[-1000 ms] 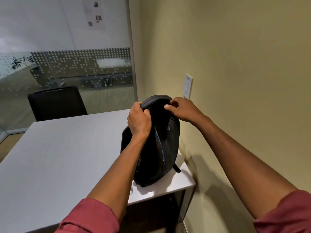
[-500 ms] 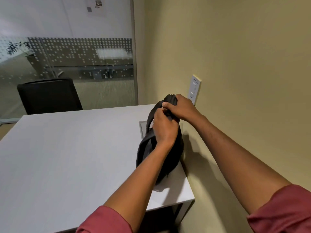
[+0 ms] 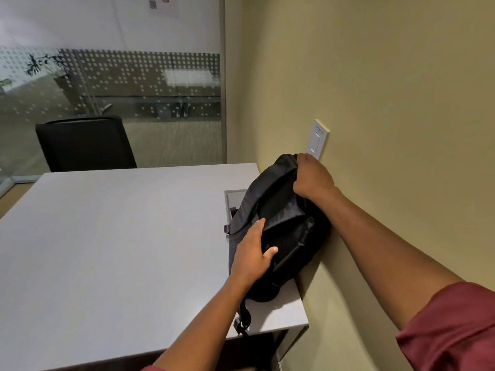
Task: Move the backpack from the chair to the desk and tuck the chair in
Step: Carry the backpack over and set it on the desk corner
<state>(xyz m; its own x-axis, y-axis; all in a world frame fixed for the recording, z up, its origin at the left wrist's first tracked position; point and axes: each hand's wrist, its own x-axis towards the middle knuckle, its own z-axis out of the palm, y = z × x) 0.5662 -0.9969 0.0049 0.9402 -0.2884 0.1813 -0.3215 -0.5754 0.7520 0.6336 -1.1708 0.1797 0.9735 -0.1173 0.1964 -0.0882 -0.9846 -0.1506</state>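
A black backpack (image 3: 284, 226) rests on the right end of the grey desk (image 3: 112, 245), leaning against the beige wall. My right hand (image 3: 312, 176) grips the top of the backpack close to the wall. My left hand (image 3: 253, 253) lies flat against the backpack's front lower side, fingers spread and thumb out, holding nothing. A strap with a buckle (image 3: 242, 321) hangs over the desk's near edge. One black chair (image 3: 85, 143) stands at the far side of the desk; no other chair is in view.
A white wall switch plate (image 3: 318, 139) sits just above the backpack. A recessed cable hatch (image 3: 234, 202) in the desk lies partly under the backpack. A frosted glass partition (image 3: 112, 84) closes the far side. The beige wall (image 3: 375, 103) runs along the desk's right edge.
The backpack has moved right and tipped against the wall. My left hand let go of the top and dropped to the backpack's front; my right hand stayed on the top.
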